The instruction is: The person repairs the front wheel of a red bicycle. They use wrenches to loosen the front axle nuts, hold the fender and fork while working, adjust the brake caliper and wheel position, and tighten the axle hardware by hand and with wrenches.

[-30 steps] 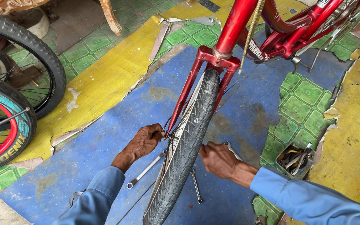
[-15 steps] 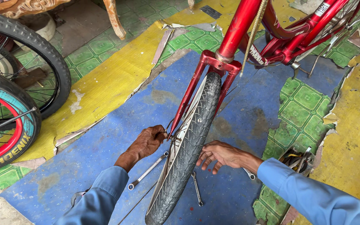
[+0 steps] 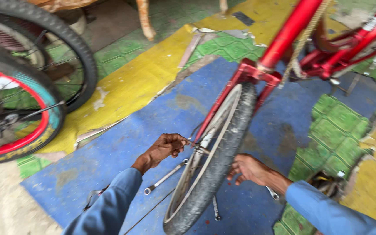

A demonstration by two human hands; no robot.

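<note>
I look down at a red bike that stands in front of me. Its front wheel points at me, with a dark tire and a shiny rim. The wheel sits between the two red legs of the fork.

My left hand is on the left side of the wheel, right at the middle of it where the axle is. My fingers are curled in and pinch something small there. It is too little and too blurry for me to tell what it is.

My right hand is on the right side of the wheel, close to the tire. The fingers are bent a bit, and I cannot tell if they hold anything.

A long silver wrench lies on the blue floor near my left arm, just under my left hand. Another small wrench lies on the floor near my right wrist. A thin metal tool lies by the near end of the tire.

Both my arms have blue sleeves.

Far to the left are two more bike wheels. One has a red and teal rim. The floor past the blue part is yellow and green
</note>
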